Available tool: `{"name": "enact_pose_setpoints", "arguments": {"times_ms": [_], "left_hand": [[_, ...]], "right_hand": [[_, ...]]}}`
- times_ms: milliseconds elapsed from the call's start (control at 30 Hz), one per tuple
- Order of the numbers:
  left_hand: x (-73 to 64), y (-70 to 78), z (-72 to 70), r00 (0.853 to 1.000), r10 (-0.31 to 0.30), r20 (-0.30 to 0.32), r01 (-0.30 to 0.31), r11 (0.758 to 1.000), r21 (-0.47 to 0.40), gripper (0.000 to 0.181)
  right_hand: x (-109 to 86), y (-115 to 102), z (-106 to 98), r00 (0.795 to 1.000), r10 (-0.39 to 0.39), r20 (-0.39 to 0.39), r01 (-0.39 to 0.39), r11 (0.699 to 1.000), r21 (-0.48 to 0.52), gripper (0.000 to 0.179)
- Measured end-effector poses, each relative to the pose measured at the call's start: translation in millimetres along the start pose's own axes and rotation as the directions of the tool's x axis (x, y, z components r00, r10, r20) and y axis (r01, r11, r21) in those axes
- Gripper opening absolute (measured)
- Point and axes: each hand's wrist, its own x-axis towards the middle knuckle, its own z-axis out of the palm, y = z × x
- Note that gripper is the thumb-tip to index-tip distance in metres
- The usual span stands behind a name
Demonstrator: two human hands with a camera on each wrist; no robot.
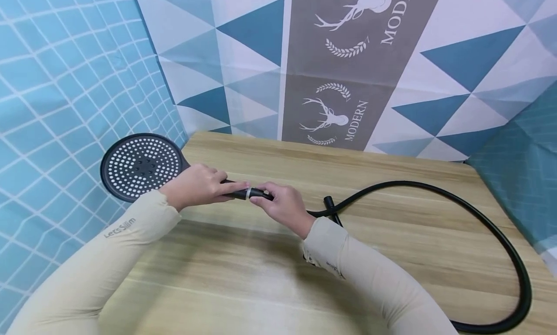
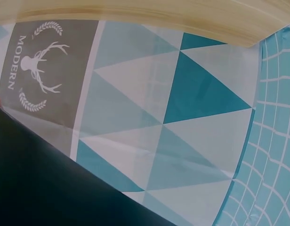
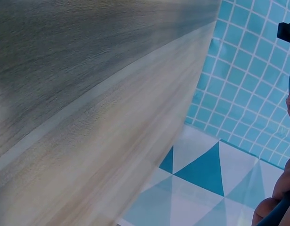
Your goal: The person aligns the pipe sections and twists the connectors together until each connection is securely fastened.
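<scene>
A black handheld shower head (image 1: pixel 143 167) with a round face full of pale nozzles is held up over the left side of the table. My left hand (image 1: pixel 197 186) grips its handle below the head, one finger stretched along it toward a silvery ring. At the handle's lower end, my right hand (image 1: pixel 282 203) pinches the black hose end, thumb and fingers close to that ring. From there the black hose (image 1: pixel 472 211) runs right in a wide loop. In the right wrist view, fingers (image 3: pixel 282 188) show around the dark hose at the right edge.
The wood-patterned tabletop (image 1: pixel 243 277) lies beneath both hands. A short black tube-like piece (image 1: pixel 329 203) lies by the hose. Blue tile-patterned sheeting (image 1: pixel 56 108) rises at the left, a triangle-patterned sheet (image 1: pixel 252 45) at the back, and teal sheeting (image 1: pixel 522 166) at the right.
</scene>
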Motion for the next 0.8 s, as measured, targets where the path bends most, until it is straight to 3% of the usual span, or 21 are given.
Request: {"name": "enact_pose_setpoints", "arguments": {"times_ms": [167,300,433,533,667,800], "left_hand": [[-1.1,0.3,-2.3,1.0,-0.003,0.01,0.003,1.0,0.002,0.051],[-1.0,-0.6,-5.0,1.0,-0.012,0.024,0.012,1.0,0.014,0.057],[0.6,-1.6,-6.1,1.0,-0.003,0.008,0.003,1.0,0.023,0.055],[0.6,-2.4,-5.8,1.0,0.005,-0.006,-0.005,1.0,0.017,0.043],[0.7,-2.5,-6.1,1.0,0.009,-0.014,-0.009,1.0,0.007,0.029],[2.2,-2.5,-7.7,1.0,0.009,-0.01,-0.009,1.0,0.003,0.033]], "right_hand": [[-1.1,-1.1,1.8,1.0,-0.005,0.009,0.006,0.999,-0.046,0.027],[-1.5,0.0,3.6,0.998,-0.064,-0.017,0.062,0.992,-0.106,0.036],[-1.6,1.8,3.7,0.99,-0.125,-0.059,0.119,0.988,-0.1,0.033],[-1.2,2.9,4.0,0.984,-0.155,-0.084,0.147,0.985,-0.088,0.028],[-0.8,1.9,2.5,0.984,-0.15,-0.092,0.144,0.987,-0.069,0.026],[0.4,-2.6,-1.5,0.993,-0.092,-0.067,0.091,0.996,-0.018,0.023]]}}
